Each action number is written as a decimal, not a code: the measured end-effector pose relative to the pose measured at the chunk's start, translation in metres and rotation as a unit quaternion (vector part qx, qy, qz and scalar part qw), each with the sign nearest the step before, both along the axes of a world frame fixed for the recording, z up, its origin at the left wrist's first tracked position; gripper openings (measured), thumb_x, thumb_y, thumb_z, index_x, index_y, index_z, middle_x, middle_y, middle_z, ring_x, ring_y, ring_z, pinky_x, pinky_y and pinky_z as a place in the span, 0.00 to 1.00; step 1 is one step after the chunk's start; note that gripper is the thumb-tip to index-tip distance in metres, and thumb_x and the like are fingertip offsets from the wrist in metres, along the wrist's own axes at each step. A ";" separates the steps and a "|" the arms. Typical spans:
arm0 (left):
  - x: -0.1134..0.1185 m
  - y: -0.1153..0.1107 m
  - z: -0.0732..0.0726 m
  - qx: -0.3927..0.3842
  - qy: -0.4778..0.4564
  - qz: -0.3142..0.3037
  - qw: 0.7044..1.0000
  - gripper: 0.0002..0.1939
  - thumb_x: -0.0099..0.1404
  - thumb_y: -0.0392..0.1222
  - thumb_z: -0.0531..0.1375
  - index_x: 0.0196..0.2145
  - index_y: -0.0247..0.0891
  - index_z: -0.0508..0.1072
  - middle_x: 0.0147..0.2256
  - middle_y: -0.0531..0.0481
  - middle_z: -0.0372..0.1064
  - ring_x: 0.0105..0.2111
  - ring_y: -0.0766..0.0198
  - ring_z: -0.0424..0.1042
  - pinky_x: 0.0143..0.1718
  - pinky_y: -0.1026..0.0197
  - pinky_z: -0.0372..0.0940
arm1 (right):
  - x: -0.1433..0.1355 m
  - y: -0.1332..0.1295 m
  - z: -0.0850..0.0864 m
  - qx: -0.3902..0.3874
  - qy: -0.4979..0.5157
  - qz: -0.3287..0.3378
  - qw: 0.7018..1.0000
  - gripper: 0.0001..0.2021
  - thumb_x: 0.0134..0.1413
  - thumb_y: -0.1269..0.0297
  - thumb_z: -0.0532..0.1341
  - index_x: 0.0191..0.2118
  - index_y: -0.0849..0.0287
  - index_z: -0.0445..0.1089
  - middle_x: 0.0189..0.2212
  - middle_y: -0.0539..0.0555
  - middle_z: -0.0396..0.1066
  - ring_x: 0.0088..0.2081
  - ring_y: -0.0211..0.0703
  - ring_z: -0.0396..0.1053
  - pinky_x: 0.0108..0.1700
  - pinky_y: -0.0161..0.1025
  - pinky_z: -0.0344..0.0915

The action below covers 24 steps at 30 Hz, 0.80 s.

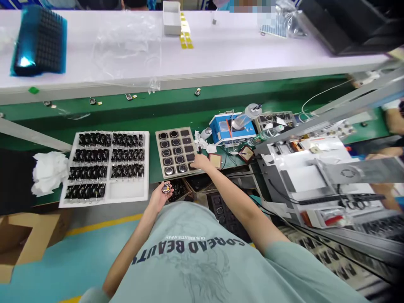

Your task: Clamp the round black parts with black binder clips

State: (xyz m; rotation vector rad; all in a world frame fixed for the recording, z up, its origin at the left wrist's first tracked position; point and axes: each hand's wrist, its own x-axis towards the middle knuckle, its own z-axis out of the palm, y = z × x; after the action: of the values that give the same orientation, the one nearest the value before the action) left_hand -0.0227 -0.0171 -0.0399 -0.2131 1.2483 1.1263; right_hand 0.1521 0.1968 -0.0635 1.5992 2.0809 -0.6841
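My left hand (160, 195) is closed around a round watch case (166, 188) with a dark rim and a small yellow spot, held just in front of the bench edge. A beige compartment tray (160, 156) lies ahead, with several round black-and-silver watch cases (179, 159) in its left and middle columns. Over the tray's right edge is my right hand (199, 162), its fingers drawn together at a lower right compartment. A small dark tip (200, 150) shows by those fingers; whether they hold it, I cannot tell.
To the left, a white foam tray (126, 189) carries rows of black parts beside crumpled white paper (49, 172). Right of the beige tray stand a blue device (232, 128) and a white bottle (206, 133). A cardboard box (28, 240) sits at lower left; a raised white shelf (205, 59) runs behind.
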 end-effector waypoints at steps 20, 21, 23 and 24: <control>-0.010 0.049 0.014 0.100 0.180 -0.175 0.963 0.11 0.56 0.30 0.66 0.38 0.37 0.78 0.33 0.50 0.73 0.30 0.69 0.71 0.31 0.68 0.65 | -0.005 -0.102 -0.018 0.191 0.233 -0.276 0.913 0.16 0.68 0.58 0.54 0.55 0.59 0.69 0.52 0.63 0.72 0.52 0.50 0.69 0.54 0.44 0.64; -0.006 0.052 0.014 0.103 0.191 -0.170 0.961 0.10 0.56 0.30 0.66 0.38 0.37 0.78 0.34 0.50 0.74 0.30 0.69 0.71 0.30 0.69 0.64 | -0.008 -0.109 -0.014 0.180 0.284 -0.285 0.898 0.16 0.69 0.58 0.53 0.54 0.59 0.69 0.51 0.62 0.73 0.50 0.49 0.71 0.53 0.44 0.65; 0.002 0.058 0.014 0.115 0.189 -0.147 0.964 0.09 0.57 0.30 0.65 0.37 0.37 0.79 0.36 0.49 0.74 0.32 0.68 0.71 0.32 0.68 0.65 | -0.016 -0.127 -0.007 0.133 0.397 -0.280 0.864 0.17 0.68 0.58 0.52 0.53 0.58 0.70 0.45 0.58 0.76 0.43 0.46 0.74 0.49 0.42 0.69; 0.006 0.059 0.013 0.125 0.179 -0.135 0.966 0.09 0.57 0.30 0.64 0.36 0.37 0.79 0.36 0.48 0.74 0.33 0.67 0.71 0.33 0.67 0.66 | -0.020 -0.135 -0.003 0.104 0.441 -0.267 0.850 0.16 0.67 0.57 0.53 0.52 0.58 0.71 0.42 0.55 0.77 0.40 0.44 0.75 0.46 0.40 0.70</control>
State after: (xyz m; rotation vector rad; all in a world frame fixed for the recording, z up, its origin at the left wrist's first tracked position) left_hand -0.0166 0.0422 -0.0268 0.3573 1.3863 1.0990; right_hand 0.1320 0.0615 -0.0666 2.3233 2.3211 -1.7038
